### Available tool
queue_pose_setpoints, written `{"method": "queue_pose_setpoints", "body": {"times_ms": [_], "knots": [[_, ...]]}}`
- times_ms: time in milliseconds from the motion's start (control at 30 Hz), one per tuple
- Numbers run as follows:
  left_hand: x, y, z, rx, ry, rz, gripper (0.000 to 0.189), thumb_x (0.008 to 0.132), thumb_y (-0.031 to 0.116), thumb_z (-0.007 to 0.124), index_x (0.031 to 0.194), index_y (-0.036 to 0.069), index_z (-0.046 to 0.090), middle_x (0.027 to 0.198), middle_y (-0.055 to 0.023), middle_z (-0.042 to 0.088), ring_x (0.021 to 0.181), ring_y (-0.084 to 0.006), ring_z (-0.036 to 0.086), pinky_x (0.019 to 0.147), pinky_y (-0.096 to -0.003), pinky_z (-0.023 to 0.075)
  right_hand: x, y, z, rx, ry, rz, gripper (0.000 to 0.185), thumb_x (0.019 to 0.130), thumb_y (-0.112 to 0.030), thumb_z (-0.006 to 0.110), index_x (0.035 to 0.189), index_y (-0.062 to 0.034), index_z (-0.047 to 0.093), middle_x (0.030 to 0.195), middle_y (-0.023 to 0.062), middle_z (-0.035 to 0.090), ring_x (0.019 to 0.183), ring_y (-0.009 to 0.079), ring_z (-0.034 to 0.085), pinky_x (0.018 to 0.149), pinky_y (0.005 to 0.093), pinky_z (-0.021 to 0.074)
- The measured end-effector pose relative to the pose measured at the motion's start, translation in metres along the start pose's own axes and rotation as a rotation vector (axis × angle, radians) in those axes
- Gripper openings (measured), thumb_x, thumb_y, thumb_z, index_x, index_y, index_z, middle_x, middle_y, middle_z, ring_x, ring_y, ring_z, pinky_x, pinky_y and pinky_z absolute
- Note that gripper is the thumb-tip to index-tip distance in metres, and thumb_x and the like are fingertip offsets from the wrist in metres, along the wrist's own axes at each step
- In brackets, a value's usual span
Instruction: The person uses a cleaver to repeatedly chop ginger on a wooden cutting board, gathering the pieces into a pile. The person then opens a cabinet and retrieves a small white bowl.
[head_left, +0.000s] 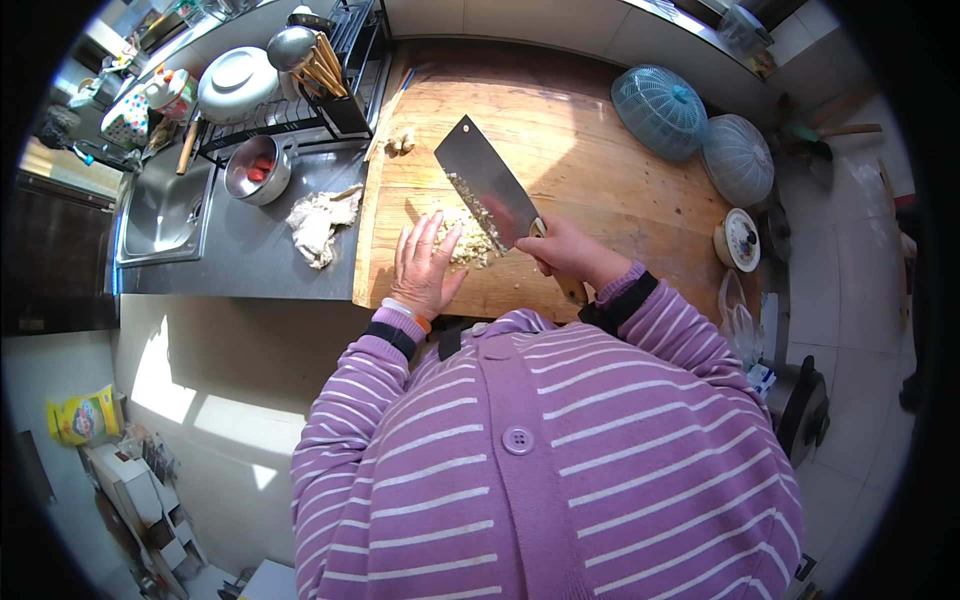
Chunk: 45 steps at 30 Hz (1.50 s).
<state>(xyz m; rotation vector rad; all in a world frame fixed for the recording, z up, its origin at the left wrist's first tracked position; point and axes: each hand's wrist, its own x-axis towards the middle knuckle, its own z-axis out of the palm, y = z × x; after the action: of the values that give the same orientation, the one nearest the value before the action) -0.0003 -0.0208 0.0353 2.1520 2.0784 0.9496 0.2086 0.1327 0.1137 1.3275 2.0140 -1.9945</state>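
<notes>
My right hand (564, 247) grips the wooden handle of a broad cleaver (484, 169). Its blade slants up and to the left, and chopped bits cling along the left edge. Pale, finely chopped pieces, possibly garlic or ginger (471, 240), lie in a pile on the large wooden board (600, 180) beside the blade. Spread out palm down, my left hand (424, 270) rests at the left side of the pile, its fingertips touching the pieces. Whether any are under the palm is hidden. Near the board's upper left lies a knobby piece of ginger (403, 141).
Left of the board are a crumpled cloth (322, 221), a pot (270, 184) with red pieces inside, a sink (165, 214) and a black dish rack (277, 133). Chopsticks (394, 109) lie along the board's left edge. Mesh covers (656, 112) and a lidded enamel pot (739, 240) stand at right.
</notes>
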Motion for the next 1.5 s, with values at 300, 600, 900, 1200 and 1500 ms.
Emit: {"method": "queue_pose_setpoints", "body": {"times_ms": [300,600,900,1200,1500], "knots": [[0.006,0.037,0.031,-0.042,-0.146,0.036,0.109,0.064,0.043,0.085,0.154,0.033,0.024,0.160,-0.0201,0.014,0.148,-0.0396,0.016,0.116,-0.0621,0.0111,0.000,-0.003,0.021,0.414,0.098,0.065,0.009,0.087,-0.013,0.059,0.090,-0.0045,0.056,0.064,0.0020,0.053,0.050,0.0114,0.052,0.047,0.0279,0.0438],[-0.009,0.029,0.041,-0.021,-0.170,-0.004,0.116,0.062,0.047,0.086,0.155,0.024,0.021,0.158,-0.0244,0.013,0.147,-0.0421,0.014,0.117,-0.0617,0.0074,-0.013,-0.001,0.025,0.384,0.074,0.130,0.007,0.086,-0.007,0.057,0.092,-0.0055,0.054,0.067,0.0022,0.052,0.051,0.0117,0.051,0.047,0.0270,0.0437],[0.008,0.036,0.041,-0.008,-0.128,0.047,0.126,0.058,0.050,0.087,0.157,0.022,0.015,0.160,-0.0251,0.009,0.148,-0.0421,0.012,0.116,-0.0627,0.0047,-0.029,-0.008,0.032,0.330,0.078,0.175,0.006,0.084,-0.007,0.057,0.087,-0.0048,0.052,0.065,0.0028,0.053,0.050,0.0121,0.053,0.045,0.0272,0.0432],[0.024,0.020,0.054,-0.073,-0.063,-0.122,0.120,0.063,0.047,0.083,0.156,0.017,0.014,0.160,-0.0257,0.009,0.150,-0.0399,0.009,0.115,-0.0647,-0.0006,-0.045,-0.013,0.032,0.260,0.000,0.168,0.006,0.086,-0.006,0.056,0.089,-0.0033,0.053,0.066,0.0026,0.053,0.050,0.0113,0.052,0.046,0.0255,0.0423],[0.033,0.012,0.043,0.100,-0.343,-0.280,0.128,0.059,0.058,0.084,0.152,-0.002,0.020,0.159,-0.0270,0.010,0.150,-0.0389,0.006,0.117,-0.0601,-0.0013,-0.074,-0.022,0.013,0.236,-0.019,0.234,0.019,0.088,-0.006,0.057,0.107,-0.0014,0.054,0.068,0.0039,0.055,0.052,0.0121,0.054,0.048,0.0258,0.0450]]}}
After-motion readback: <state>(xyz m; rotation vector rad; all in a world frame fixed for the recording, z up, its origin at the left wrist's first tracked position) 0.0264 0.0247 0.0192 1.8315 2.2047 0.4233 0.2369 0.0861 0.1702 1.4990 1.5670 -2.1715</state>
